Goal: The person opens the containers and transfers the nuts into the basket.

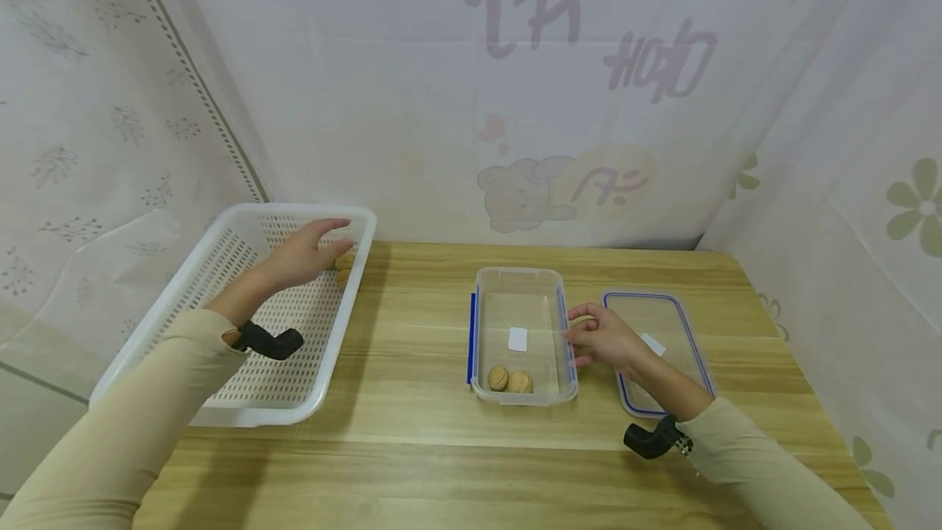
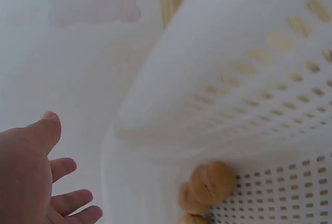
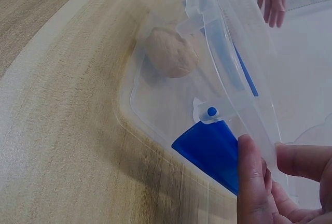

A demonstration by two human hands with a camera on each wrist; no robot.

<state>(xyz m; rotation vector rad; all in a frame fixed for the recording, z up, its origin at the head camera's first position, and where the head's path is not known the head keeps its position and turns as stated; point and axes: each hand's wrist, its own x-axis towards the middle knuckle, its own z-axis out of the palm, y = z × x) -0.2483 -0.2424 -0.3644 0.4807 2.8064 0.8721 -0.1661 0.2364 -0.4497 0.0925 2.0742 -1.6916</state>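
My left hand (image 1: pixel 298 256) hovers above the far right part of a white perforated plastic basket (image 1: pixel 340 325), fingers loosely extended and thumb apart, holding nothing. Several walnuts (image 2: pixel 212 182) lie in the basket's corner, below and beside that hand in the left wrist view. A clear plastic food container (image 1: pixel 515 307) stands uncovered at mid-table, with two walnuts (image 1: pixel 509 379) inside at its near end. With fingers and thumb on either side of its rim, my right hand (image 1: pixel 599 339) pinches the container's right side, by a blue latch (image 3: pixel 210 149).
To the right of the container a clear lid (image 1: pixel 640 313) with a blue seal lies on the wooden table (image 1: pixel 419 448), partly under the right forearm. A white label (image 1: pixel 518 339) shows on the container floor. Printed curtains (image 1: pixel 412 105) hang close behind and beside the table.
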